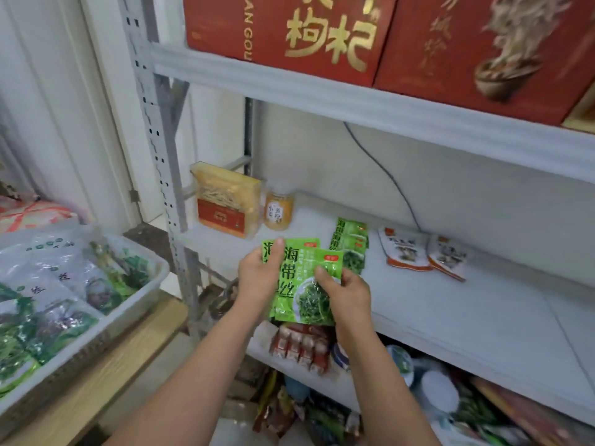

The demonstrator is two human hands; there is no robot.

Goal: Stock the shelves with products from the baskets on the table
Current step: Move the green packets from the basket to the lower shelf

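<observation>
White metal shelving is filling the head view, and its middle shelf board [450, 304] is serving as the landmark. Just above that board's front left edge, two green seaweed packets [299, 284] are being held upright and fanned. The left hand [259, 273] is gripping the rear packet, thumb over its face, while the right hand [349, 292] is pinching the front packet's right side.

On the board behind them, more green packets [349, 244] are standing, possibly three, though blur is making that uncertain. White-and-orange pouches [421, 254] are lying on the board to the right. At its back left corner a yellow box [227, 201] and an orange jar [278, 210] are standing. Left of the board, a white basket [106, 329] of bagged goods is sitting on a wooden table [112, 375].
</observation>
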